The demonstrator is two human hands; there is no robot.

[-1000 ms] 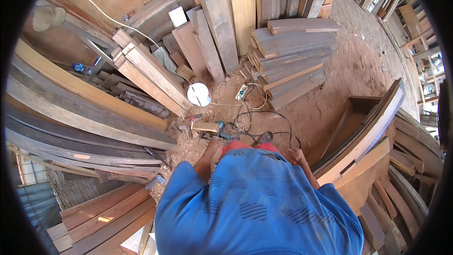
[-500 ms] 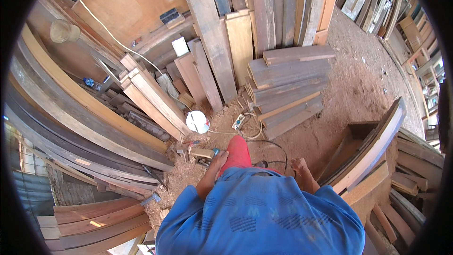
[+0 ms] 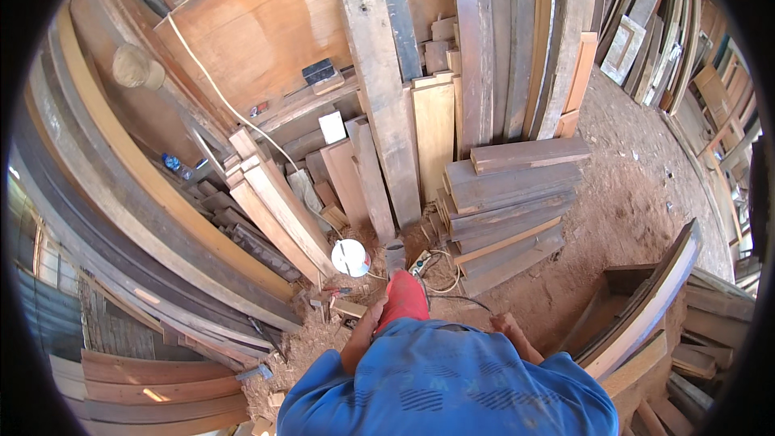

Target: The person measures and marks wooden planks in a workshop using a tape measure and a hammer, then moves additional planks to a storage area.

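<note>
My left hand [image 3: 373, 313] hangs beside my red-clad leg [image 3: 404, 299]; its fingers are too small and hidden to read. My right hand [image 3: 502, 324] hangs to the right, fingers loosely apart, with no object visible in it. My foot [image 3: 395, 252] is out in front, beside a white bucket [image 3: 351, 257]. Just right of it on the sawdust lie a power strip [image 3: 420, 262] and coiled cords [image 3: 446, 274]. A piece of wood [image 3: 349, 309] and small tools [image 3: 323, 299] lie left of my left hand, partly hidden.
Long boards [image 3: 161, 178] lean at the left. Upright planks [image 3: 379, 89] line a plywood panel [image 3: 242, 24] ahead. A stack of dark boards [image 3: 508, 202] sits right of centre. A wooden trough-like piece [image 3: 646, 291] and more timber stand at the right, beside sawdust-covered ground [image 3: 613, 186].
My leg and foot have stepped forward toward the bucket and planks, covering part of the cords. The surroundings have shifted down in the view. My arms moved with my body.
</note>
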